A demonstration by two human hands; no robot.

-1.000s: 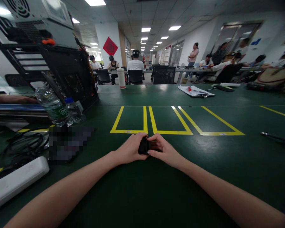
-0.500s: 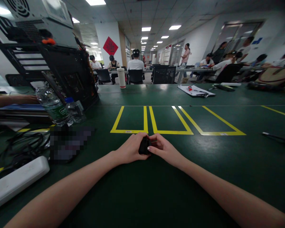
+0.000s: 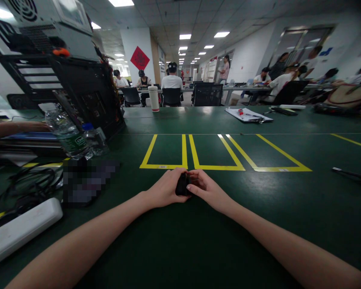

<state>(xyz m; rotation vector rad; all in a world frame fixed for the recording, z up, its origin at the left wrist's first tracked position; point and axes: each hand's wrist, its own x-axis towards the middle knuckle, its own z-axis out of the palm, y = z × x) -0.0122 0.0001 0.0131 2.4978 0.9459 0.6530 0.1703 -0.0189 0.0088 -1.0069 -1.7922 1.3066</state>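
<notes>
A small black block-like object (image 3: 182, 184) is held between my two hands, low over the green table (image 3: 180, 241); its exact kind does not show. My left hand (image 3: 165, 188) wraps its left side, thumb below and fingers over the top. From the right, my right hand (image 3: 209, 190) is closed on it, the thumb tip pressed to its near face and the fingers curled behind. Part of the object is covered by the fingers. Just beyond both hands run yellow tape outlines (image 3: 219, 167) on the tabletop.
To the left are a white power strip (image 3: 27, 228), black cables (image 3: 27, 184), plastic bottles (image 3: 74, 140) and an open computer case (image 3: 87, 88). Another person's arm (image 3: 15, 130) reaches in there. Farther back stand a white cup (image 3: 153, 99) and a clipboard (image 3: 237, 115). A dark tool (image 3: 351, 174) lies right.
Both hands keep almost the same place and grip on the black object. The other person's hand at the left has shifted slightly right, and a standing person in the background has moved left.
</notes>
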